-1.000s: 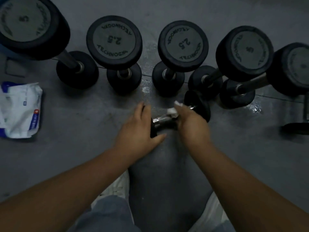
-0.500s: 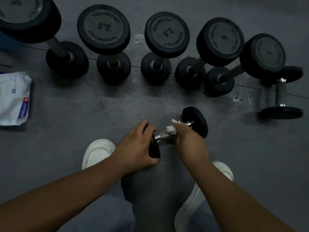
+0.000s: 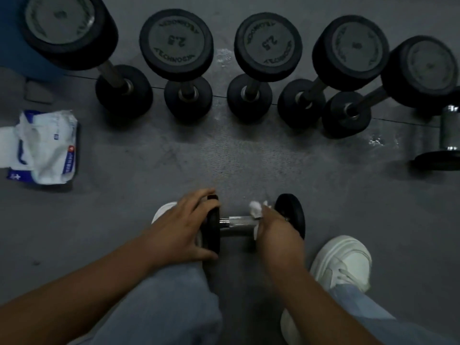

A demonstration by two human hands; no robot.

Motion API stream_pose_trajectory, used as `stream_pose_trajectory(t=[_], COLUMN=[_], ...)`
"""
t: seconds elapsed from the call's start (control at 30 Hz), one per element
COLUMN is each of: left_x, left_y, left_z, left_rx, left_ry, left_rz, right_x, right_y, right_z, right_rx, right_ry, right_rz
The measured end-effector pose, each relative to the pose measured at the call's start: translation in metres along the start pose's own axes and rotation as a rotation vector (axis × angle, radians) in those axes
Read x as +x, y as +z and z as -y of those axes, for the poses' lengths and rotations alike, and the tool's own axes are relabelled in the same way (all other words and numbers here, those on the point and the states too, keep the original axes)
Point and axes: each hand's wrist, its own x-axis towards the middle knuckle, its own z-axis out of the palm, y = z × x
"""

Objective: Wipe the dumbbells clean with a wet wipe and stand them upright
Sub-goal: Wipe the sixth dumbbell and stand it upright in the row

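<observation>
**A:** What's different from a second ago?

**B:** The small dumbbell [image 3: 237, 221] was lying at a slant; now it lies level on the floor [image 3: 112, 220] between the shoes, well apart from the row of dumbbells [image 3: 267, 43] standing on end. The wipe [image 3: 256, 210] has slid along the bar; it was near the middle and now sits just beside the right-hand plate [image 3: 295, 215].

**A:** And the hands?

**B:** The left hand [image 3: 183, 227] still clasps the left-hand plate [image 3: 211, 235], fingers curled over its rim; the right hand [image 3: 277, 234] is clenched round the wipe and the bar together.

**A:** So where does that leave the job?

**B:** Mid-wipe, I'd say; the bar looks nearly covered, and this dumbbell hasn't been stood up yet. Another small dumbbell [image 3: 448, 135] lies on its side at the far right; that one probably comes next.
</observation>
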Motion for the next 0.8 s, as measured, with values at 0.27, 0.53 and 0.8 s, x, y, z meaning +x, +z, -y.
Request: stream_pose_trajectory(t=[0.27, 0.53, 0.8], left_x=[-0.010, 0.032, 0.124], left_y=[0.022, -0.010, -0.064], left_z=[-0.011, -0.018, 0.022], left_rx=[0.024, -0.050, -0.094], left_ry=[0.032, -0.085, -0.239], left_rz=[0.029, -0.240, -0.182], right_x=[-0.027, 0.048, 0.091], right_y=[-0.001, -0.020, -0.038], right_z=[0.013, 0.038, 0.059], right_rx=[-0.179, 0.008, -0.100], right_ry=[-0.140, -0.178, -0.296], right_rz=[0.090, -0.162, -0.176])
